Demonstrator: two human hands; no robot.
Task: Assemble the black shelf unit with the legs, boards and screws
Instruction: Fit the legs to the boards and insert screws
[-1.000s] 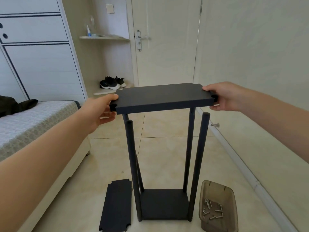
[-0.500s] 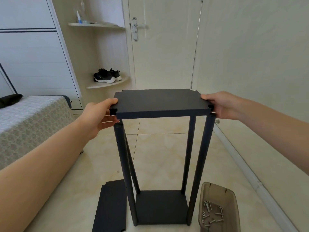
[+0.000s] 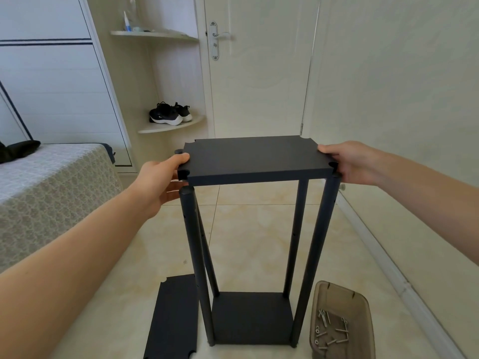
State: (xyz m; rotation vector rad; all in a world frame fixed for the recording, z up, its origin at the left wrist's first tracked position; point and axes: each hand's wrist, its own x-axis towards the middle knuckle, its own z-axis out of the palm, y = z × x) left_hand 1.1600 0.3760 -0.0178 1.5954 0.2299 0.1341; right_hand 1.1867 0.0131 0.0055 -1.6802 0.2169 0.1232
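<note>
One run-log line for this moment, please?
step: top board over legs | left hand: holds left end | right hand: holds right end | screws: in tray

Bright, soft, even light fills the pale room, leaving a faint sheen on the floor tiles [image 3: 248, 237], diffuse shadows and little surface detail on the matte black top board [image 3: 254, 156], while wide-angle distortion bows the wardrobe [image 3: 51, 94] and right wall [image 3: 401, 99] near the edges, with fine detail slightly soft throughout.

The left hand [image 3: 160, 182] and right hand [image 3: 355, 164] are bare, and behind the wrists the left forearm [image 3: 77, 255] and right forearm [image 3: 427, 193] are bare too.
</note>
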